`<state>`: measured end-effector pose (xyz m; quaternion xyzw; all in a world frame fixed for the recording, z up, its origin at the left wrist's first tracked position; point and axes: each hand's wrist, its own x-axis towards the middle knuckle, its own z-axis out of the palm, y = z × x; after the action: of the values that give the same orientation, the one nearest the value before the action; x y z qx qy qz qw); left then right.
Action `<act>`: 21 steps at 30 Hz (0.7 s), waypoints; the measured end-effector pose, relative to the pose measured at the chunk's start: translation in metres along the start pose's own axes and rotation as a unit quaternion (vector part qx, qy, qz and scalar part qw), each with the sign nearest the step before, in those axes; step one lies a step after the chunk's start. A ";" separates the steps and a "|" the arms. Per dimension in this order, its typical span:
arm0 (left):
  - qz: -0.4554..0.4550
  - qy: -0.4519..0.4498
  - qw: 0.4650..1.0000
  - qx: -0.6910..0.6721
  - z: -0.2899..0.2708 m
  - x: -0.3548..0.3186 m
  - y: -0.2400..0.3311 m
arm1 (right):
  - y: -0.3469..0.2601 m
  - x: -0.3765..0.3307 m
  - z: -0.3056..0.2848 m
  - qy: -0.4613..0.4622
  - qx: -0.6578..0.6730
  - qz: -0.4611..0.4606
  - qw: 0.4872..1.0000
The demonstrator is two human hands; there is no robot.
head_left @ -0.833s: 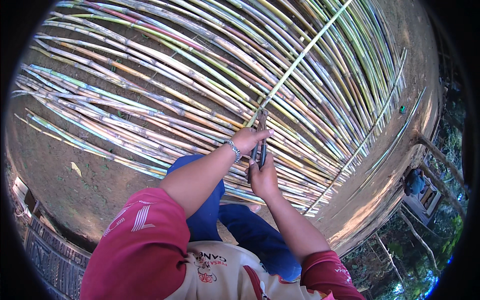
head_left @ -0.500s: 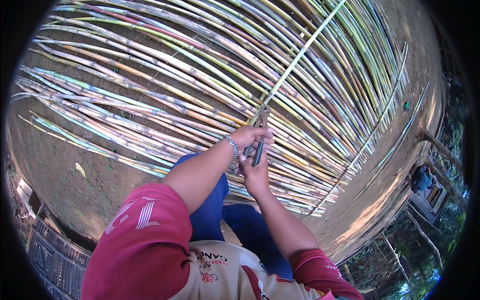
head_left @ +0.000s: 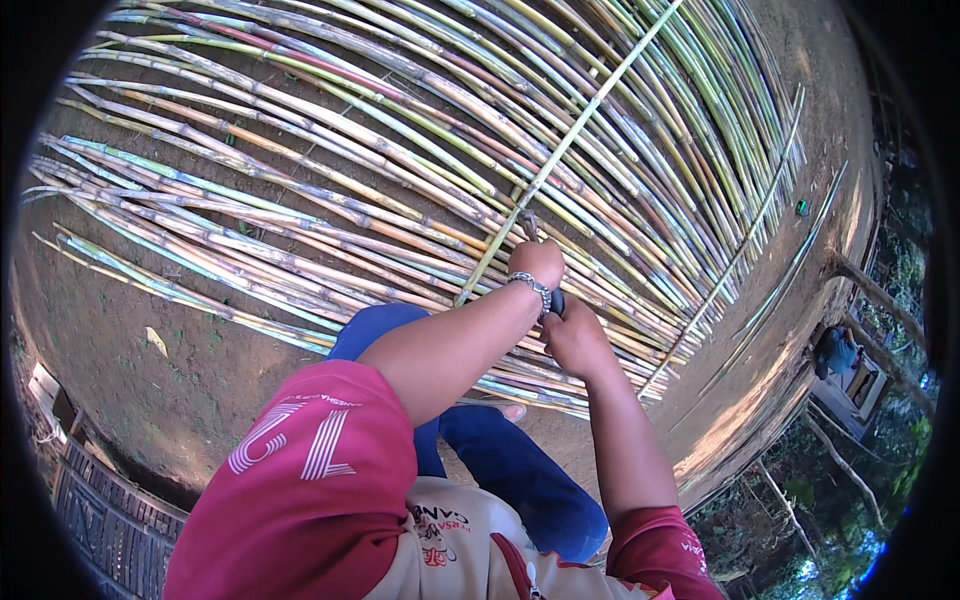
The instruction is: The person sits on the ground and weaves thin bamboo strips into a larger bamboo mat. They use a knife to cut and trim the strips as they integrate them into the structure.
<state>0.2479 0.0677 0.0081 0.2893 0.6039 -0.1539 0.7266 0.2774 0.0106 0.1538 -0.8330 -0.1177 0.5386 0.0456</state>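
Metal pliers, one pair, in one left hand, one right hand

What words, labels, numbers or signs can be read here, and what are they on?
I'm not copying any wording, only placing it:
Shirt front: black and red lettering beside a red drawing.
Left sleeve: small white lettering beside bold striped white shapes.
Right sleeve: white lettering, too small to read surely.
Hand tool: mostly covered; no lettering visible.
Stalks: no lettering visible.

The slanting pole blocks a low pass across the canes. Left of the knees, the ground leaves room.
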 end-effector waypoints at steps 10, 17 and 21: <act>0.079 -0.206 0.965 0.144 -0.083 -0.006 0.001 | -0.017 -0.006 0.069 -0.075 0.452 0.035 0.888; 0.053 -0.224 0.958 0.171 -0.099 0.014 -0.017 | 0.016 0.023 0.132 0.004 0.432 -0.059 0.900; -0.089 -0.341 0.935 -0.046 -0.091 -0.001 -0.008 | 0.035 0.022 0.111 -0.107 0.489 -0.047 0.865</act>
<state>0.1712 0.1164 -0.0026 0.1306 0.3495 -0.2789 0.8849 0.1907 -0.0234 0.0807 -0.6346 0.1173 0.6103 0.4594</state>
